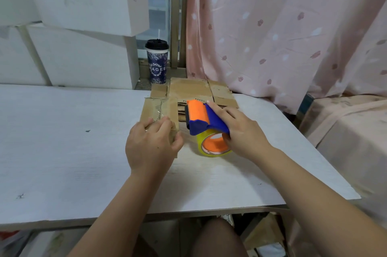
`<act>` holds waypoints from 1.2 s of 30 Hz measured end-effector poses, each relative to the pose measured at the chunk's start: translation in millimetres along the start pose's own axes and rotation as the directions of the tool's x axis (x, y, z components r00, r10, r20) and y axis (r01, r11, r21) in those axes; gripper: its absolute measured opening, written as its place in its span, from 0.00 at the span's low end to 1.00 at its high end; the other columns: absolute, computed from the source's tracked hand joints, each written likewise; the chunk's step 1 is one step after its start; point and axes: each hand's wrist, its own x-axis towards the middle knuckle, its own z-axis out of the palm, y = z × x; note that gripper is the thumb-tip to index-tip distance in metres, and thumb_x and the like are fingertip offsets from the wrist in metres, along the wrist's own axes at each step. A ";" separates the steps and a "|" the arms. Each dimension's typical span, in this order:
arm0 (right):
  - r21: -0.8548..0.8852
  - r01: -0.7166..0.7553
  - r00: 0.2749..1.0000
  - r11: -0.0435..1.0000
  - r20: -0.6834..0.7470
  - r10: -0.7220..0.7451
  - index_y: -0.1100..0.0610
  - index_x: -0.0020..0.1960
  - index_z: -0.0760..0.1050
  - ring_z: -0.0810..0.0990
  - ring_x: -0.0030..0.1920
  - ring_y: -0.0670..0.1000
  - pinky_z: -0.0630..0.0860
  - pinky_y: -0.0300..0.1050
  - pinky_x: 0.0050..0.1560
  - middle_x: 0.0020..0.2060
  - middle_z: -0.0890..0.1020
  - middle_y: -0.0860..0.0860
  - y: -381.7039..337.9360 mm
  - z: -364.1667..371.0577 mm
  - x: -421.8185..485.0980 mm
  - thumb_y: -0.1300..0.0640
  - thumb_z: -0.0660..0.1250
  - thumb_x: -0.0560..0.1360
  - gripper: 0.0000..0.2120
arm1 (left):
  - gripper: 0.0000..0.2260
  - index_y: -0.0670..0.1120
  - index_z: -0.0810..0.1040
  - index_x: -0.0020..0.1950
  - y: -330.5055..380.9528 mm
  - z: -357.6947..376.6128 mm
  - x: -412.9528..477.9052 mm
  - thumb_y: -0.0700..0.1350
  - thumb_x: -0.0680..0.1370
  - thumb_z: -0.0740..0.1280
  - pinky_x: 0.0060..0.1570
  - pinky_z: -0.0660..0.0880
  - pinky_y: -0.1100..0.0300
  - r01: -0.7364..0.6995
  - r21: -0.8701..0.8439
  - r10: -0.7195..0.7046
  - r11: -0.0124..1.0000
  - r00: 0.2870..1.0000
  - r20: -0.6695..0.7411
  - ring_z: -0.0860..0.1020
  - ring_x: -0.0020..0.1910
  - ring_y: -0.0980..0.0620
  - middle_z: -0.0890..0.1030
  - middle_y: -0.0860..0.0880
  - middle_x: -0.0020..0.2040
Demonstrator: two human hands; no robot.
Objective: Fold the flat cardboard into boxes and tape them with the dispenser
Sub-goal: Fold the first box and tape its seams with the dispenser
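Observation:
A small brown cardboard box (159, 110) with clear tape across its top stands on the white table (62, 141). My left hand (151, 144) covers its near end, fingers curled over the top and thumb against its right side. Just right of it, my right hand (240, 131) grips the blue and orange tape dispenser (201, 118), which carries a yellowish tape roll with an orange core (214, 144). The roll rests on the table beside the box. A stack of flat cardboard (201, 91) lies behind the box and the dispenser.
A lidded purple paper cup (157, 62) stands behind the cardboard by the window. Large white boxes (83, 26) are piled at the back left. A pink curtain (282, 26) hangs at the right. The table's right edge runs diagonally near my right arm.

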 end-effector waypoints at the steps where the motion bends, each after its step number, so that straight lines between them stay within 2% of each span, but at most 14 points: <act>1: -0.013 0.003 1.000 1.000 0.006 -0.002 0.41 0.77 0.49 0.72 0.52 0.53 0.66 0.42 0.35 0.59 0.72 0.49 -1.1 0.7 0.8 0.65 0.65 0.71 0.43 | 0.12 0.43 0.83 0.44 0.8 -0.2 0.1 0.50 0.68 0.69 0.39 0.76 0.55 0.003 0.006 -0.003 1.000 1.000 0.012 0.81 0.43 0.42 0.84 0.48 0.38; 5: 0.080 -0.018 1.000 0.997 0.014 0.017 0.39 0.76 0.51 0.71 0.53 0.51 0.69 0.42 0.40 0.60 0.72 0.48 5.3 -2.2 0.5 0.66 0.65 0.70 0.43 | 0.08 0.42 0.81 0.40 3.3 -0.1 -0.5 0.47 0.69 0.69 0.41 0.76 0.52 -0.048 0.044 0.048 0.998 0.999 0.002 0.80 0.43 0.40 0.85 0.47 0.42; 6: 0.167 -0.055 0.998 0.984 0.008 0.054 0.37 0.76 0.51 0.71 0.52 0.50 0.70 0.40 0.43 0.60 0.73 0.48 8.0 -3.7 -0.5 0.66 0.65 0.69 0.44 | 0.07 0.42 0.81 0.40 3.6 0.1 -0.8 0.46 0.69 0.69 0.41 0.76 0.51 -0.055 0.049 0.055 0.997 0.998 -0.003 0.81 0.43 0.40 0.85 0.47 0.42; 8: 0.363 -0.142 0.987 0.921 -0.019 0.159 0.28 0.70 0.49 0.70 0.51 0.47 0.67 0.28 0.46 0.56 0.73 0.45 12.1 -5.5 -4.9 0.66 0.67 0.68 0.47 | 0.06 0.42 0.81 0.40 3.5 0.3 -0.6 0.45 0.69 0.69 0.42 0.77 0.48 -0.065 0.052 0.066 0.996 0.998 -0.005 0.81 0.43 0.40 0.85 0.46 0.42; 9: 0.413 -0.163 0.981 0.896 -0.025 0.190 0.24 0.67 0.47 0.70 0.51 0.45 0.66 0.24 0.45 0.56 0.72 0.44 13.1 -4.9 -7.2 0.66 0.68 0.68 0.48 | 0.06 0.42 0.81 0.39 3.3 0.2 -0.2 0.45 0.69 0.69 0.42 0.77 0.48 -0.067 0.050 0.068 0.996 0.998 -0.004 0.81 0.43 0.40 0.85 0.47 0.42; 11: 0.431 -0.179 0.978 0.884 -0.017 0.206 0.20 0.63 0.45 0.70 0.51 0.45 0.66 0.24 0.43 0.56 0.72 0.44 12.6 -2.6 -10.6 0.65 0.69 0.69 0.49 | 0.06 0.42 0.80 0.39 1.3 -0.3 -0.2 0.45 0.68 0.70 0.42 0.77 0.48 -0.074 0.040 0.074 0.996 0.997 -0.004 0.81 0.43 0.41 0.85 0.47 0.42; 13: 0.379 -0.168 0.982 0.910 -0.020 0.189 0.22 0.66 0.44 0.70 0.51 0.47 0.70 0.32 0.44 0.57 0.73 0.46 9.1 -2.0 -10.2 0.64 0.69 0.69 0.49 | 0.06 0.43 0.80 0.39 -1.8 -0.5 0.0 0.46 0.68 0.70 0.41 0.77 0.50 -0.098 0.033 0.098 0.995 0.995 -0.012 0.81 0.43 0.41 0.85 0.47 0.43; 15: 0.195 -0.142 0.989 0.971 -0.007 0.146 0.29 0.72 0.47 0.71 0.51 0.50 0.71 0.43 0.39 0.56 0.72 0.47 6.9 -3.1 -9.8 0.64 0.67 0.69 0.47 | 0.06 0.43 0.81 0.39 -3.4 -0.1 0.4 0.46 0.69 0.71 0.40 0.76 0.52 -0.101 0.024 0.102 0.995 0.995 -0.009 0.81 0.43 0.41 0.85 0.47 0.43; 17: 0.009 -0.129 0.991 0.992 0.036 0.129 0.33 0.74 0.47 0.69 0.52 0.49 0.64 0.40 0.34 0.56 0.70 0.46 9.2 -3.6 -12.0 0.63 0.65 0.70 0.45 | 0.06 0.43 0.80 0.39 -1.8 1.0 0.1 0.45 0.69 0.71 0.41 0.76 0.51 -0.086 0.007 0.086 0.996 0.996 -0.010 0.80 0.43 0.40 0.85 0.47 0.44; 19: -0.047 -0.131 0.988 0.990 0.071 0.134 0.33 0.74 0.45 0.67 0.52 0.47 0.59 0.38 0.32 0.56 0.69 0.45 10.6 -4.5 -14.7 0.63 0.64 0.71 0.45 | 0.06 0.43 0.80 0.39 -0.1 2.4 -0.6 0.45 0.69 0.70 0.41 0.75 0.51 -0.081 0.001 0.081 0.997 0.996 -0.022 0.80 0.43 0.40 0.85 0.47 0.44; 26: -0.233 -0.053 0.983 0.971 0.158 0.091 0.32 0.74 0.45 0.68 0.57 0.50 0.63 0.42 0.36 0.57 0.68 0.47 8.6 -16.7 -5.4 0.60 0.62 0.73 0.41 | 0.07 0.42 0.81 0.40 1.4 -2.8 0.0 0.45 0.67 0.73 0.43 0.77 0.47 -0.032 -0.020 0.033 0.999 0.999 0.027 0.81 0.44 0.39 0.85 0.46 0.43; 30: -0.253 -0.063 0.961 0.965 0.247 0.127 0.31 0.73 0.41 0.68 0.54 0.50 0.62 0.43 0.37 0.56 0.68 0.47 0.6 -19.6 1.3 0.60 0.60 0.74 0.41 | 0.08 0.41 0.81 0.42 1.8 -4.1 0.3 0.45 0.68 0.73 0.46 0.77 0.46 -0.010 -0.034 0.014 0.999 0.995 0.095 0.80 0.47 0.39 0.85 0.45 0.45; 34: -0.366 0.015 0.972 0.931 0.224 0.072 0.33 0.74 0.42 0.68 0.48 0.52 0.62 0.45 0.44 0.55 0.70 0.50 -11.2 -24.8 12.5 0.58 0.58 0.75 0.38 | 0.09 0.41 0.81 0.44 2.3 -7.6 2.0 0.45 0.68 0.73 0.46 0.75 0.48 -0.011 -0.036 0.015 0.999 0.993 0.115 0.80 0.47 0.38 0.85 0.45 0.44; 36: -0.382 0.054 0.970 0.922 0.240 0.042 0.33 0.74 0.43 0.70 0.51 0.53 0.63 0.47 0.47 0.55 0.70 0.51 -12.9 -32.3 18.7 0.58 0.56 0.76 0.36 | 0.10 0.41 0.81 0.46 0.8 -9.6 3.0 0.44 0.68 0.73 0.47 0.75 0.47 -0.016 -0.036 0.022 0.999 0.985 0.171 0.80 0.49 0.38 0.85 0.45 0.45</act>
